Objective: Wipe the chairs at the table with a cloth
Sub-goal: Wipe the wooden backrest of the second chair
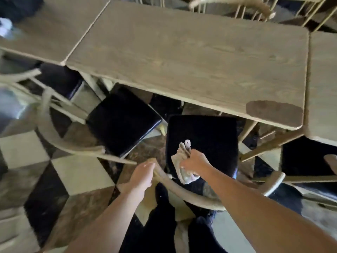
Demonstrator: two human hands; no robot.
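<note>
The right hand (194,161) grips the cloth (184,166) over the chair (202,141) seat; the left hand (142,177) clasps its backrest (curved wood). Loose cloth ends could snag the rail, dragging the chair against the worktop (182,59).

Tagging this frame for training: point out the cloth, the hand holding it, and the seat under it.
cloth (184,157): head view, bunched middle.
right hand (195,161): head view, back of hand.
black seat (206,132): head view, bare cushion.

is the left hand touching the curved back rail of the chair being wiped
Touching. The head view shows the left hand wrapped over the end of the chair's curved back rail, fingers closed on the wood with no gap.
</note>
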